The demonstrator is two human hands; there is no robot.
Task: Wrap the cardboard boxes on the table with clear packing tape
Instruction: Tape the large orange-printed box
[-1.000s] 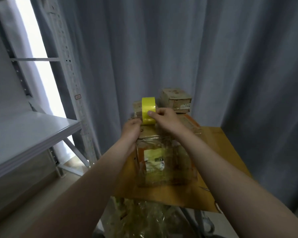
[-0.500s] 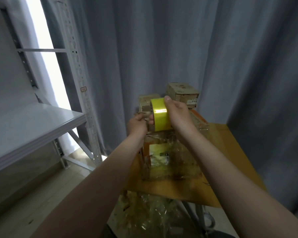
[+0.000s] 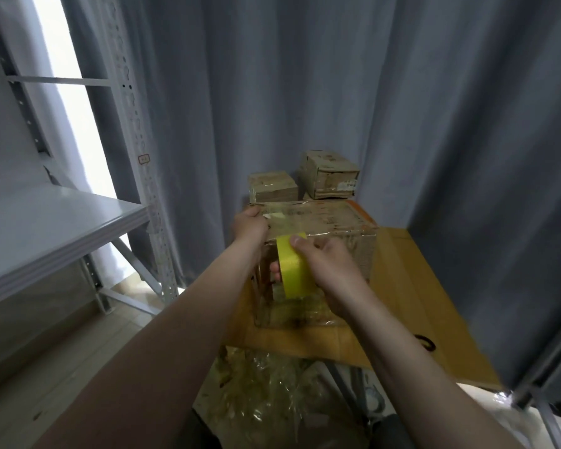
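Note:
A large cardboard box (image 3: 334,222), shiny with clear tape, stands on the wooden table (image 3: 418,306). My left hand (image 3: 249,224) presses on its top left corner. My right hand (image 3: 321,264) holds a yellow-looking roll of tape (image 3: 293,267) against the box's near face, just below the top edge. Two smaller taped boxes, one on the left (image 3: 272,186) and one on the right (image 3: 329,175), sit behind the large one at the table's far end.
A grey metal shelf (image 3: 55,228) with a perforated upright (image 3: 136,150) stands at the left. Grey curtains (image 3: 337,76) hang behind and to the right. Crumpled clear plastic (image 3: 272,393) lies below the table's near edge. A small dark ring (image 3: 427,343) lies on the table.
My right hand has brought the roll down from above the box's top to its near face. My left hand stays on the top left corner. The camera has moved closer.

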